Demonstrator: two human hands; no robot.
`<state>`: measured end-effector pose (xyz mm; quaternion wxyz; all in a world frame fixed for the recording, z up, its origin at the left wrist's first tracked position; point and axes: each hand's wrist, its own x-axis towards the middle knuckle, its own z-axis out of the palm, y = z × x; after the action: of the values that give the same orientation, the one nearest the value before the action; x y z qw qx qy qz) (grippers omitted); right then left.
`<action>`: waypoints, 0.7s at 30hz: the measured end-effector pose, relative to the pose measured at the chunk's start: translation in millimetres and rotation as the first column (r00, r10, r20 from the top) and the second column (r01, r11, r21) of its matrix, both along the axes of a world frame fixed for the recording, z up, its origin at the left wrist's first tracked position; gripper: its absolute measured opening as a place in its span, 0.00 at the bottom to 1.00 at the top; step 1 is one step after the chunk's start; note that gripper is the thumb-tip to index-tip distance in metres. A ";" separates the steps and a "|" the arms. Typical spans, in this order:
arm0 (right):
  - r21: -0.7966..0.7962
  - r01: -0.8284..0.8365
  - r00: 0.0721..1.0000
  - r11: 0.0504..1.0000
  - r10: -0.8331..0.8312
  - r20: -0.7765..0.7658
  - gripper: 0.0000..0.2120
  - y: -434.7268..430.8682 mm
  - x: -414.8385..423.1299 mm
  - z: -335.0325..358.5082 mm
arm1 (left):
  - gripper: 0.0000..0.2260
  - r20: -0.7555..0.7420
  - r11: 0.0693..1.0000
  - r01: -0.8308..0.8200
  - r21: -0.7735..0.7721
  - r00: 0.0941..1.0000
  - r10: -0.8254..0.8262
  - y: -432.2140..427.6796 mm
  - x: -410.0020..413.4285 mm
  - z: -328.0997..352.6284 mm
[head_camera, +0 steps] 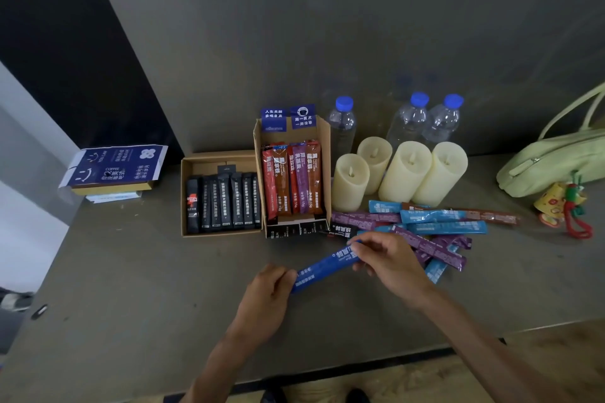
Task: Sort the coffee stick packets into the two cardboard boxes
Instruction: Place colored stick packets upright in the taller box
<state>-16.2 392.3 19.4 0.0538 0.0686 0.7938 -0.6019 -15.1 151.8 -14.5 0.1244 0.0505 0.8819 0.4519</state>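
Both hands, left hand (273,285) and right hand (389,255), pinched opposite ends of one dark blue foil coffee stick packet (324,267) above the grey table (131,288).

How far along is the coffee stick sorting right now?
Done: black packets line the left cardboard box; red, brown and purple packets lie in the right cardboard box. In hand: left hand and right hand pinch a dark blue packet. Left: the pile of blue, purple and brown packets beside the candles.
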 end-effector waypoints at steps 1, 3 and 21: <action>0.020 -0.004 1.000 1.000 0.004 -0.010 0.05 -1.1 -1.9 3.8 | 0.09 -0.015 1.000 0.014 0.006 1.000 -0.014 0.7 0.7 3.9; 0.068 -0.020 0.998 0.997 0.023 -0.050 0.05 -4.2 -5.8 14.9 | 0.03 -0.055 1.000 0.022 0.017 0.998 -0.021 3.4 2.4 14.4; 0.401 -0.041 0.996 0.915 0.071 -0.061 0.11 -24.4 -67.8 -3.0 | 0.03 -0.226 0.956 -0.258 -0.138 0.948 0.223 59.3 -83.2 54.9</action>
<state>-84.0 367.8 16.4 0.0264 0.0328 0.9029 -0.4278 -98.3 211.1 40.4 -0.0210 -0.0215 0.9241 0.3811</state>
